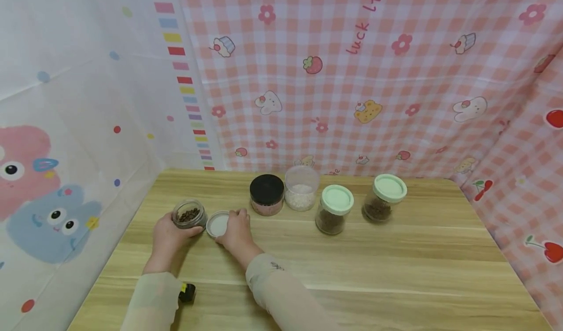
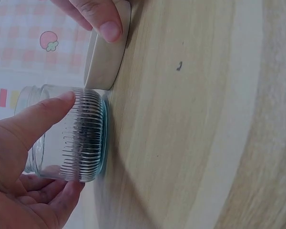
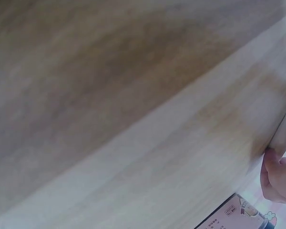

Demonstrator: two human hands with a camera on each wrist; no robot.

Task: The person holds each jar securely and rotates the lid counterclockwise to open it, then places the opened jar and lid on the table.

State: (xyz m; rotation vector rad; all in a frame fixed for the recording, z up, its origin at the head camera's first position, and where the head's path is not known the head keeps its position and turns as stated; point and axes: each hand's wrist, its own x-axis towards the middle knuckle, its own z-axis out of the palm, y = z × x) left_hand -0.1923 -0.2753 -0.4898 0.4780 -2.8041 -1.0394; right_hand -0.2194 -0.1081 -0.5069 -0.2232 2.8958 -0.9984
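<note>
Two bare hands are busy toward the left of the wooden table [image 1: 387, 282]. Farthest left, the left hand [image 1: 168, 237] is clamped round a clear glass jar [image 1: 202, 220], thumb on one side and fingers on the other, probably to steady it; the ribbed lower wall seems to offer good purchase. This jar stands upright and uncovered, so its dark brown beans [image 1: 189, 215] lie contained at the bottom. Just beside it is a pale round lid [image 1: 217, 224], low at the table; whether the two touch I cannot tell. The right hand [image 1: 239, 233] pinches that lid by its rim, thumb and fingers apart across the edge, a hold that leaves most of its face uncovered.

Farther right, a black-lidded jar [image 1: 267, 196] stands next to a clear tub [image 1: 302, 176] of white grains [image 1: 301, 200]. Then come a nearer green-lidded jar [image 1: 335, 206] and a rightmost green-lidded jar [image 1: 383, 199], both upright with dark contents, apart from the hands, perhaps to leave working room.
</note>
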